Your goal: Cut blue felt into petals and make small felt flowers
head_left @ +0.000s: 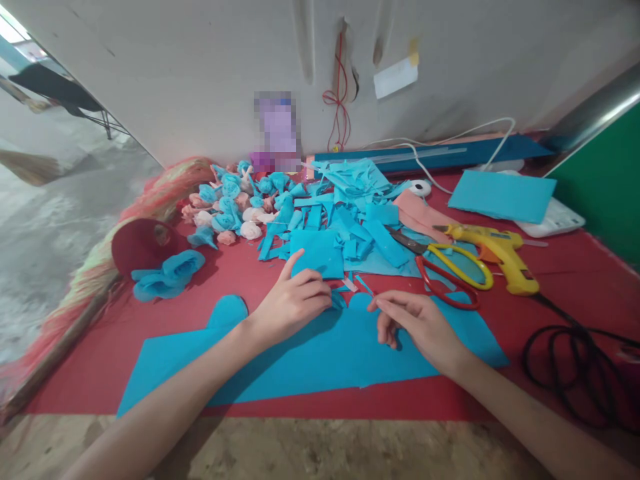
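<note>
My left hand (295, 298) is over a large blue paper sheet (300, 353), one finger raised and the others curled. Its fingertips close on a small crumpled piece of blue crepe paper (339, 300), partly hidden. To the right, my right hand (413, 327) pinches the end of a thin blue strip (365, 285) between thumb and finger. A blue paper square (320, 243) lies just behind my left hand. Red-and-yellow-handled scissors (445, 267) rest behind my right hand, beside a yellow glue gun (500, 250).
Cut blue crepe strips (345, 220) are heaped at the back, beside blue, pink and white paper flowers (225, 207). A red cone (145, 243) and a blue flower (173, 273) lie left. Near the right edge coils a black cord (575, 373). A broom (75, 313) borders the red surface.
</note>
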`<state>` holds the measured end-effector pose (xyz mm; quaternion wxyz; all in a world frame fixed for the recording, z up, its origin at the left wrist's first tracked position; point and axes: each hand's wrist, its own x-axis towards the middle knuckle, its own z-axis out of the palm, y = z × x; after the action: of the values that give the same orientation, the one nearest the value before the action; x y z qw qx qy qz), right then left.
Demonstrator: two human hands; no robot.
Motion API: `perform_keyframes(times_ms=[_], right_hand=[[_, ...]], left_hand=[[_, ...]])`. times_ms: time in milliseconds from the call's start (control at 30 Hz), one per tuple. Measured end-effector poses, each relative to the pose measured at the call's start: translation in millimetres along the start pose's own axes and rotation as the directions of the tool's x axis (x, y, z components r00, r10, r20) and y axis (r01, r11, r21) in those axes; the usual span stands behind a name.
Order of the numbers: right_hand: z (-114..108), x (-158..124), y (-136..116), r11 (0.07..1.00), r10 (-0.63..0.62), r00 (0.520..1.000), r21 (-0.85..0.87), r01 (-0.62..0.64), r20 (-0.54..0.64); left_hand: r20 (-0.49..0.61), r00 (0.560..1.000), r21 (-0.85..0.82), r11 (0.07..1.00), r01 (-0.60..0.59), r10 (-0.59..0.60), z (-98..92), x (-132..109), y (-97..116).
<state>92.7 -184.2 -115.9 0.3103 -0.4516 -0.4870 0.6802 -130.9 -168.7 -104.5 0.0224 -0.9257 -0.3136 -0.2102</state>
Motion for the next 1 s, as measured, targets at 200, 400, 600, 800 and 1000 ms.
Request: perform_keyframes(times_ms=[200,400,600,800,1000], right_hand=[[-0.2,0.0,-0.6,1.000,0.002,1.000,-0.004,-0.002,0.003],[-1.8,0.7,1.2,1.000,-0.003,1.000,-0.002,0.003,0.009],[-2.6,1.1,3.0,1.000,-0.008,1.000,-0.001,0.008,0.015],[-2.0,0.3,2.7,1.000,-0.006,1.000,-0.006,0.006,0.012],[-2.0,0.8,1.3,1.000,-0.004,1.000,-0.011,0.004,0.010]], left_hand=[[0.016,1.000,0.000,1.000,-0.009,0.009,1.2,-0.6,-0.2],[0.056,0.998,-0.030,0.999,-0.015,0.016,3.0,0.0,-0.1],[0.058,0.998,-0.028,1.000,-0.008,0.010,2.2,0.2,-0.2],[0.031,0.999,-0.005,1.000,-0.022,0.023,2.6,-0.5,-0.9],[0.084,0.996,-0.085,0.996,0.028,-0.020,2.7,-0.9,0.3]])
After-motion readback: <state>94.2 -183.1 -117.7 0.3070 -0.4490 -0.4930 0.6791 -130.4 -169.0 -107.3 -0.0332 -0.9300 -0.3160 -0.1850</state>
